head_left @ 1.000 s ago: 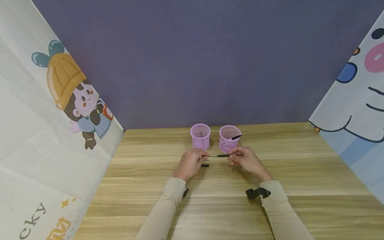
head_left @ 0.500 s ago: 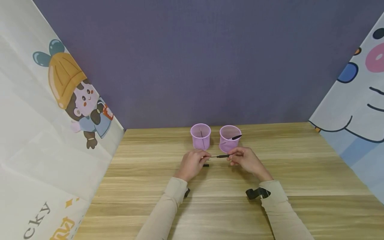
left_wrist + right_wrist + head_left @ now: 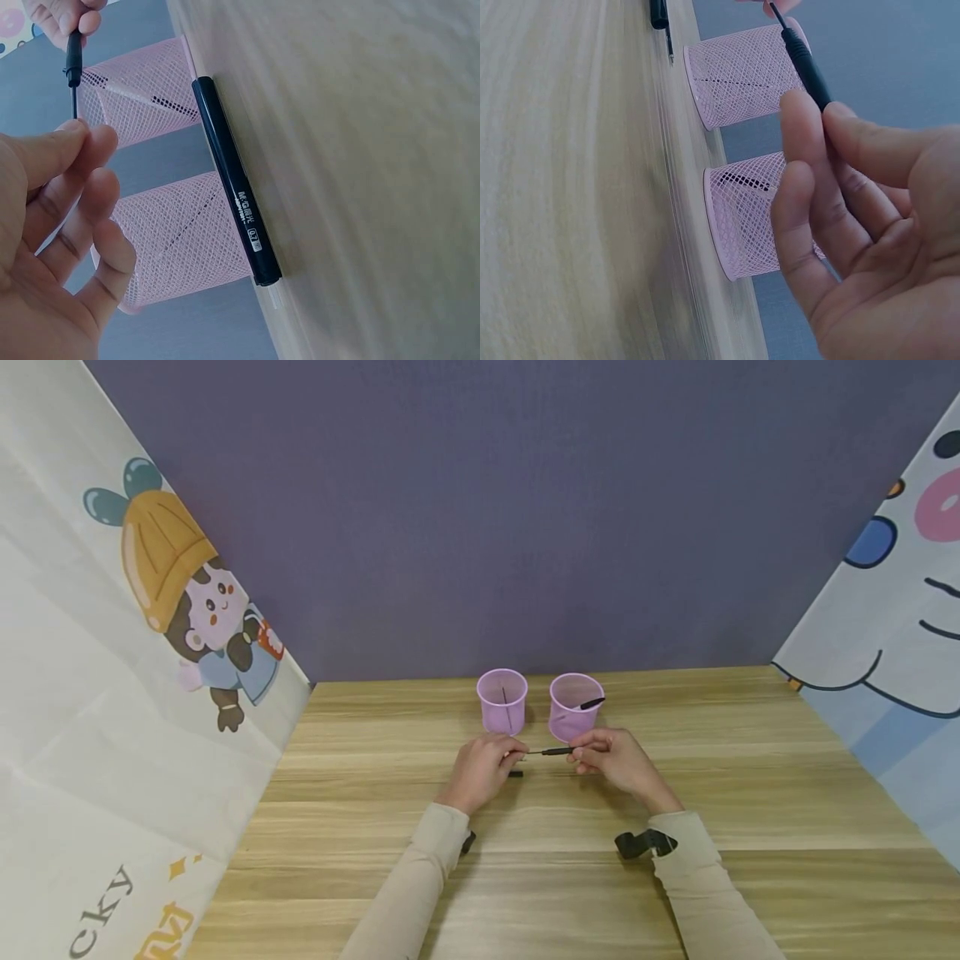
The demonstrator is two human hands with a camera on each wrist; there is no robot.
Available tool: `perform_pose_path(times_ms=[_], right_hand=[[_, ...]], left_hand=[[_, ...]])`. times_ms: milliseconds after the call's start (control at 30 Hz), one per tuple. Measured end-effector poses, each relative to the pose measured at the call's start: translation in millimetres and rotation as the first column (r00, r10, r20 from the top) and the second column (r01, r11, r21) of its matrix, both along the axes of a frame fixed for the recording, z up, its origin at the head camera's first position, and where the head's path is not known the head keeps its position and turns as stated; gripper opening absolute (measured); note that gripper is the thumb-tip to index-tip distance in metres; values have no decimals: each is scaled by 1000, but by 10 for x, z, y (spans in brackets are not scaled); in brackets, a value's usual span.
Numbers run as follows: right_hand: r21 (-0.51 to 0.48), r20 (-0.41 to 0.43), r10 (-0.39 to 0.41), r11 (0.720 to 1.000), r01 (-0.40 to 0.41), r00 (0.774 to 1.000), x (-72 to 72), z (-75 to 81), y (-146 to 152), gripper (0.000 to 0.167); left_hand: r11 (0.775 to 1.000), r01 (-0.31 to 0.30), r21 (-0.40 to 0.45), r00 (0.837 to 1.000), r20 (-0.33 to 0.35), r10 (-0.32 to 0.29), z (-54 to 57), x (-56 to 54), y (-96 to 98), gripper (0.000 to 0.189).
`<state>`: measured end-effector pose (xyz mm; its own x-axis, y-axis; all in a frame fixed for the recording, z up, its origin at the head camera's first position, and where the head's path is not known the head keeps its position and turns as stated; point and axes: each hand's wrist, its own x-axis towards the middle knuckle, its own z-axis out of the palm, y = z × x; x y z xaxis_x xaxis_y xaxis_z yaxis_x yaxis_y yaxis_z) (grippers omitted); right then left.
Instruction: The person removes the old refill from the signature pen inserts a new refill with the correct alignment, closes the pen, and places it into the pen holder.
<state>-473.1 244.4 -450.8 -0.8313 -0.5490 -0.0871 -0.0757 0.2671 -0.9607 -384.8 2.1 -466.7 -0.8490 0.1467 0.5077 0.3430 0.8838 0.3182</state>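
Observation:
My right hand [image 3: 618,760] pinches a black ribbed pen grip section [image 3: 806,67] between thumb and fingertips. A thin dark refill [image 3: 74,101] sticks out of its end toward the left. With thumb and index finger, my left hand [image 3: 483,772] pinches the refill's other end, which the fingertips hide. The two are held roughly level, in front of the cups. Below the left hand, a black pen barrel [image 3: 236,180] marked 0.7 lies on the table, and the metal tip of another refill [image 3: 670,52] shows beside it.
Two pink mesh cups stand behind the hands. The left cup [image 3: 492,717] holds a thin dark stick; the right cup [image 3: 562,724] holds a black-ended pen [image 3: 592,703] leaning on its rim. The wooden table [image 3: 555,893] meets a dark panel [image 3: 540,527] at the back.
My left hand has shifted slightly right along the refill, so less of it shows between the hands. The right hand has stayed in place.

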Motion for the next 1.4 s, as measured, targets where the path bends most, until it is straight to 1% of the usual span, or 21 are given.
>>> perform_pose_path(times_ms=[167,300,467,567,733,800,900,1067,1200,1333,1400], right_hand=[[-2,3,-24,1000,24,1000,0,2,18,21],[-18,-2,-32,999,32,999,6,18,25,22],[-17,-6,-53,998,53,999,3,38,38,21],[-11,-5,-71,997,71,997,-1,47,47,21],[-18,5,-93,995,93,996,-11,43,50,22],[-22,4,-92,995,93,996,-16,35,51,23],[-28,5,-102,994,103,995,-21,22,51,23],[-26,-9,-110,994,109,994,-31,5,71,25],[-26,-16,-113,993,113,993,-32,5,78,25],[-26,-18,-117,993,116,993,-29,13,78,24],[-24,-24,-118,993,117,993,-31,13,78,23]], left_hand=[[1000,-1,20,1000,8,0,7,2,2,11],[998,-5,64,999,34,3,14,0,-12,17],[995,-45,93,993,111,35,17,-5,-92,21],[994,-63,84,986,162,49,15,-4,-167,16],[997,-63,52,974,221,51,6,5,-287,7],[997,-61,40,968,246,50,-1,8,-322,6],[998,-59,18,955,293,51,-15,16,-358,5],[998,-56,-24,922,381,61,-34,35,-387,7],[998,-54,-33,904,423,62,-45,44,-395,9],[998,-67,-21,893,444,69,-59,42,-398,10],[997,-70,-16,894,443,70,-67,38,-401,9]])
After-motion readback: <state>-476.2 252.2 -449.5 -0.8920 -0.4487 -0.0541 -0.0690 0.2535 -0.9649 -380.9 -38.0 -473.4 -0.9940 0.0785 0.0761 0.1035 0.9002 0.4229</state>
